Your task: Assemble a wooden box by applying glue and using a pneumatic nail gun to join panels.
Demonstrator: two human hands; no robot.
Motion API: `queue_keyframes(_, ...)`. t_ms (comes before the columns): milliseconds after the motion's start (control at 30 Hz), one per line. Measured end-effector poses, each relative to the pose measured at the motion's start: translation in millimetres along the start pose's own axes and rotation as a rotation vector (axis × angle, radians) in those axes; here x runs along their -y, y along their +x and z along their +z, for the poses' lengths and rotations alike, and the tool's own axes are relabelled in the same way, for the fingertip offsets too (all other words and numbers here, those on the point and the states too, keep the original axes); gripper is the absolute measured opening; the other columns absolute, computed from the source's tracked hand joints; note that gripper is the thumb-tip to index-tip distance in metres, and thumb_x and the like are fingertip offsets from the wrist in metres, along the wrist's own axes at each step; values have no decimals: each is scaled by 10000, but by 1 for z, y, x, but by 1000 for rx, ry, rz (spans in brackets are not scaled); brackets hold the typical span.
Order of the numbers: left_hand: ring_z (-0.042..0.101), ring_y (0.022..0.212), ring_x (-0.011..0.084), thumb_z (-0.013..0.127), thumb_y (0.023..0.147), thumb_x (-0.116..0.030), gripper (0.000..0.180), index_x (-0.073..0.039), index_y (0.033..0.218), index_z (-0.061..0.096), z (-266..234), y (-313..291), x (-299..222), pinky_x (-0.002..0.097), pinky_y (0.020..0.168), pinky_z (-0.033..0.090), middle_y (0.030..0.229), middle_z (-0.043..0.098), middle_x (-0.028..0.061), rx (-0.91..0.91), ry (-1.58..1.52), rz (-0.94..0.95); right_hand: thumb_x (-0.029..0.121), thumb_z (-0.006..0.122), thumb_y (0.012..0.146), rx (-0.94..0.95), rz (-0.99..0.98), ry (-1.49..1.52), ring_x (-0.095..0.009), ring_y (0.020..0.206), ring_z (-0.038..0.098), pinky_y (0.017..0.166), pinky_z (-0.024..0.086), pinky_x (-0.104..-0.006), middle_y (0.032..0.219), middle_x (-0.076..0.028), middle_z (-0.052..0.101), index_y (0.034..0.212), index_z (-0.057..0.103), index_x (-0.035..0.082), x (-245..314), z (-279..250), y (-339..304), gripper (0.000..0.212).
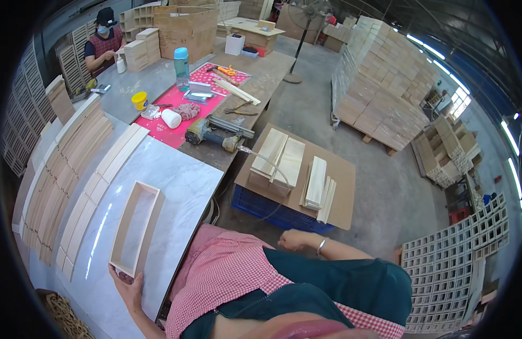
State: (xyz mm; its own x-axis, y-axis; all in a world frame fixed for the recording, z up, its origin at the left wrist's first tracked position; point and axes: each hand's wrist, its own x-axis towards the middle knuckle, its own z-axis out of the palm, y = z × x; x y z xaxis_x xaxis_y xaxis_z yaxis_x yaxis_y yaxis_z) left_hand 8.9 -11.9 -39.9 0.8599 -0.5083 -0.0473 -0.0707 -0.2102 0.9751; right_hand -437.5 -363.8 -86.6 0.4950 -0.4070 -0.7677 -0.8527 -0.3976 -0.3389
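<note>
A long, narrow frame of pale wood (151,223) lies on the glossy marble-patterned tabletop (179,175), its near end toward me. My left hand (128,284) grips that near end, thumb on one side and fingers on the other. The tabletop shows through the frame's open middle. Away from the table, my right hand (295,239) hangs in front of my body with its fingers curled closed; whether anything is inside them is hidden. Just beyond it, stacked pale boards (314,183) and wider panels (278,155) rest on a cardboard sheet (343,192) over a blue crate (255,206).
Rows of wooden strips (66,181) line the table's left side. A nail gun (216,135) with an air hose lies at the table's edge, near pliers (241,109) and a blue bottle (182,68). A co-worker (104,42) is at the far left. Wrapped wood stacks (379,85) stand right.
</note>
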Motion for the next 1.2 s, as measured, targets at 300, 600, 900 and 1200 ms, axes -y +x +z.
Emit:
queue_keyframes(300, 563, 1046, 305, 797, 672, -26, 1033, -17, 1562, 274, 16, -21, -8, 386, 962, 484, 1286, 542, 232, 22, 233, 4, 296, 477, 1039, -288, -628, -255, -379, 663, 605, 672, 496, -445, 774, -197, 664, 846, 624, -34, 145, -92, -12, 410)
queue_keyframes(600, 534, 1287, 347, 888, 670, -227, 960, 11, 1472, 417, 27, -6, 10, 418, 1101, 439, 1446, 509, 209, 29, 339, 276, 202, 519, 984, -614, -1345, -252, -363, 605, 540, 614, 433, -451, 833, -156, 652, 965, 624, 35, 383, -128, 30, 199)
queue_keyframes(900, 578, 848, 228, 922, 601, -161, 1271, -116, 1620, 165, 29, -26, 4, 330, 874, 521, 1349, 627, 95, -70, 363, 155, 252, 510, 999, -283, -1385, -605, -301, 635, 582, 641, 468, -416, 752, -128, 676, 898, 654, 20, 487, -39, 70, 291)
queue_keyframes(1200, 601, 860, 247, 946, 563, -143, 1329, -148, 1625, 148, 31, -23, 7, 337, 868, 531, 1318, 644, 110, -95, 384, 156, 236, 513, 988, -425, -1335, -741, -303, 664, 602, 650, 487, -391, 800, -128, 702, 921, 665, 17, 483, -54, 80, 275)
